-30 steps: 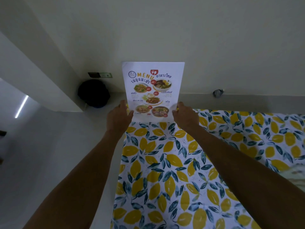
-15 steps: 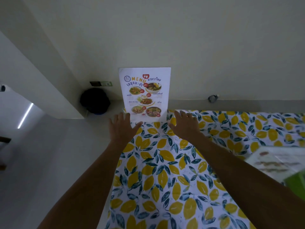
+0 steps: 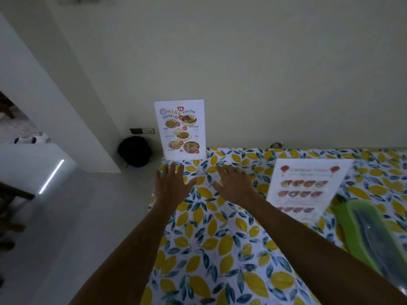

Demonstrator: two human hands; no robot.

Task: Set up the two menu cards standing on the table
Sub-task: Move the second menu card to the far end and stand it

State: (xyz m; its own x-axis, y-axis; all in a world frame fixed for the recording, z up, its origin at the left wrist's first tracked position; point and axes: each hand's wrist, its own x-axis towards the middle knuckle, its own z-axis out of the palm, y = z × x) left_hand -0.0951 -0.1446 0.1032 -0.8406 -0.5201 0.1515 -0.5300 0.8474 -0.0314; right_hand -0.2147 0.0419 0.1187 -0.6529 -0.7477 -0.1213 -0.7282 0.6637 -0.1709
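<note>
Both hands have drawn back from the Thai menu card [image 3: 180,129], which now stands alone.

It stands upright at the table's [image 3: 220,249] far left corner. The left hand [image 3: 170,186] and right hand [image 3: 233,186] hover spread-fingered, holding nothing. The second menu card [image 3: 305,190] shows blurred near the far right edge, beside a green tray [image 3: 363,230].
</note>
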